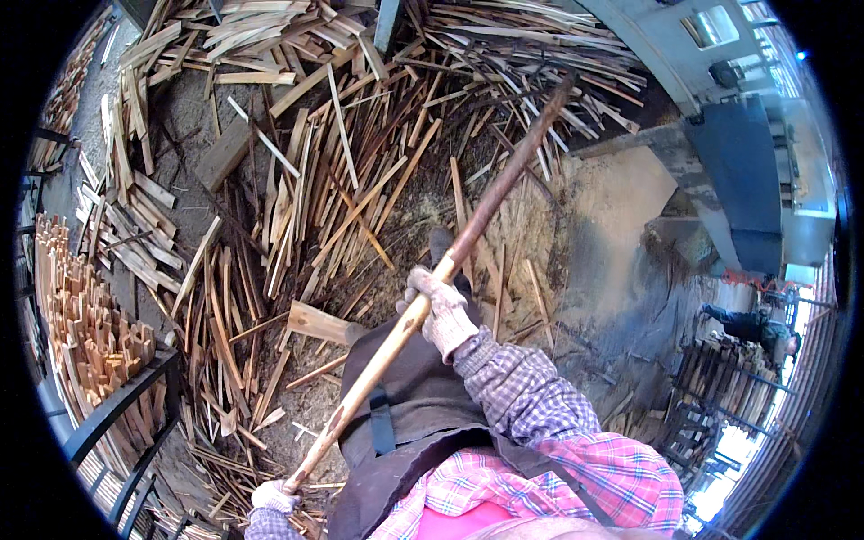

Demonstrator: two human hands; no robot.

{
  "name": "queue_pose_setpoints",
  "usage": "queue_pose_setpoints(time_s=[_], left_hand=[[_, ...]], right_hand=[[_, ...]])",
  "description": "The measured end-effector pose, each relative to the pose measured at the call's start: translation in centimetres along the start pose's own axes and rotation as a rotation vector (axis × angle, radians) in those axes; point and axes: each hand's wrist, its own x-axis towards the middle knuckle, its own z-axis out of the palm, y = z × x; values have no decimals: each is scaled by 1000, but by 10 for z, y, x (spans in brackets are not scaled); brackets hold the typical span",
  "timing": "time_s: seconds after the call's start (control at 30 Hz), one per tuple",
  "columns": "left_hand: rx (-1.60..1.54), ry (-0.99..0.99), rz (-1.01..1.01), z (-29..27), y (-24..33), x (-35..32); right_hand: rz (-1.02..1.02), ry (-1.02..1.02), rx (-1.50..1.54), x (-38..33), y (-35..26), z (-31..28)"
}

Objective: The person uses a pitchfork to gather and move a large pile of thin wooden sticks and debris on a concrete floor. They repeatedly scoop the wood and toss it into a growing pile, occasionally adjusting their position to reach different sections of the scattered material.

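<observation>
A: What's ahead of your hands?

B: One big heap of wood strips, too many to count, beyond and left of both hands. One stacked rack of sticks further left.

A: Any packages, labels?

B: Can't make any out.

A: Hands?

B: One long wooden pole. My right hand, gloved, is clenched round its middle; my left hand, gloved, grips the near end.

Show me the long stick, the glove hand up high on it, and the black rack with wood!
long wooden pole (486,211), head view, middle of the shaft.
right hand (438,306), head view, back of the glove.
black metal rack (117,405), head view, top rail.
</observation>
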Motion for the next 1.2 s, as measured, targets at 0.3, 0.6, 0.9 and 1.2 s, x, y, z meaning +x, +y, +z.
queue_pose_setpoints(time_s=[0.3, 0.6, 0.9, 1.2], left_hand=[[235, 76, 286, -68, 351, 77], [-832, -626, 993, -156, 744, -27], [-1367, -1289, 450, -145, 730, -60], [-1345, -1238, 477, -123, 572, -81]], right_hand=[[-233, 101, -514, 195, -281, 63], [-578, 266, -904, 414, -529, -55], [-466, -170, -601, 356, -492, -49], [-427, -3, -480, 242, -373, -24]])
